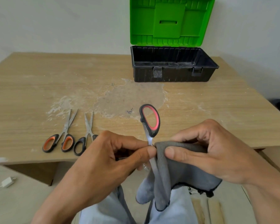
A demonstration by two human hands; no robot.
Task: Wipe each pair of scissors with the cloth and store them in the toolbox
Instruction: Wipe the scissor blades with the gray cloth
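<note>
Both hands work just in front of the near edge of the surface (31,88), a pale wood-grain laminate marked with a whitish, crusty dried patch (129,97). The left hand (113,156) pinches a pair of red-and-black scissors (149,120) near the pivot. The oval, rubber-lined handle loop points up and the steel blade slants down. The right hand (205,152) grips a soft grey cloth (176,172) with a dark stitched hem, thumb and curled fingers pressing its fold against the blade; the rest hangs limp over the lap. To the left, two more pairs lie flat on the surface, blades slightly parted and pointing away: orange-handled scissors (60,139) and, just beside them, black-handled scissors (86,138), partly hidden by the left hand. At the far side stands the toolbox (173,73), a dusty black ribbed plastic tub with its bright green moulded lid (170,21) upright.
</note>
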